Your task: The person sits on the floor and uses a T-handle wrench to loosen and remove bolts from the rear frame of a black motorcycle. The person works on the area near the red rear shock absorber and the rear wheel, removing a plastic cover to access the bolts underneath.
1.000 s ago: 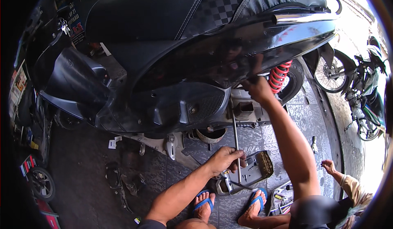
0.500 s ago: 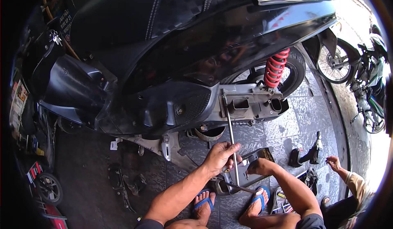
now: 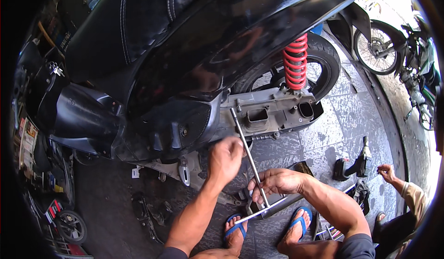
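Observation:
A long T-handle socket wrench (image 3: 250, 161) slants from the scooter's grey engine side case (image 3: 282, 106) down toward my feet. Its socket end meets the front part of that case, though whether it sits on a bolt I cannot tell. Low on the shaft, just above the crossbar, the fingers of my right hand (image 3: 283, 181) close around it. My left hand (image 3: 225, 161) is beside the upper shaft, curled and smeared by motion; any contact is unclear. Above the case stands the black scooter's red shock spring (image 3: 295, 64).
A dark cover part (image 3: 277, 205) lies on the floor beneath my right hand. To the right are a cordless power tool (image 3: 358, 164) and another person's hand (image 3: 385, 172). Dark parts (image 3: 147, 215) lie at left. A second motorcycle's wheel (image 3: 377, 48) stands far right.
My left hand has come off the lower shaft and moved up and left. My right hand has moved onto the shaft, and the crossbar has turned. The view has shifted.

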